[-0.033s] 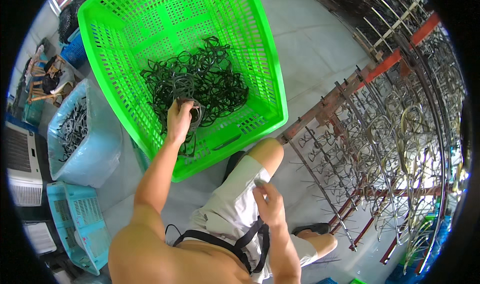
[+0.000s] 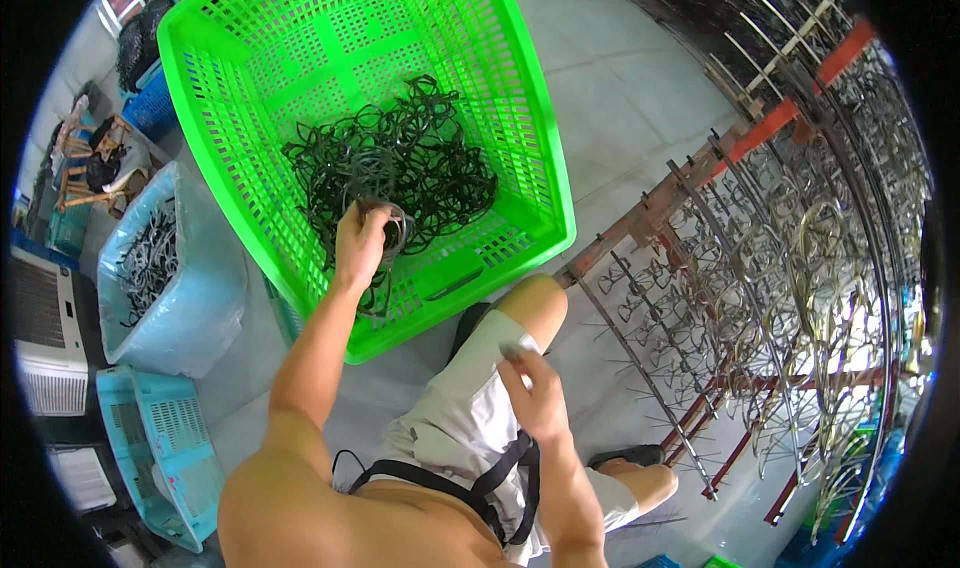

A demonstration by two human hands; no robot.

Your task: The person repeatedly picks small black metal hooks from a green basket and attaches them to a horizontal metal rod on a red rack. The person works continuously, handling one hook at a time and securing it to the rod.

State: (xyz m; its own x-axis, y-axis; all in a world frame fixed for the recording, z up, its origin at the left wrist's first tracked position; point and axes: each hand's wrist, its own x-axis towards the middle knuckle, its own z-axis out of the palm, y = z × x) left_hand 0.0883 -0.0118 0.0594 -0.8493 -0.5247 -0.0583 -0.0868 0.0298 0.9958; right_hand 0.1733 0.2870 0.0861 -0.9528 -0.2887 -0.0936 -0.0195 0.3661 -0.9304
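A bright green slatted basket (image 2: 553,183) stands ahead of me with a tangled heap of thin dark looped strips (image 2: 440,158) in it. My left hand (image 2: 363,243) reaches over its near side, fingers closed round a bunch of greyish looped strips (image 2: 398,230) that hangs in front of the heap. Their exact kind does not show. My right hand (image 2: 538,393) is over my lap, near my knee, its fingers drawn together. A small dark grey thing (image 2: 514,351) shows at its fingertips, too small to name.
At right, a red-brown metal rack (image 2: 640,218) carries many metal loops and protruding rods. A bag-lined tub (image 2: 190,308) of dark strips stands at left, beside a turquoise basket (image 2: 175,418) and a white appliance (image 2: 45,318). Dark racks (image 2: 690,28) stand at the far right.
My right hand has shifted slightly up and to the left. My left hand stays almost in place with the looped strips.
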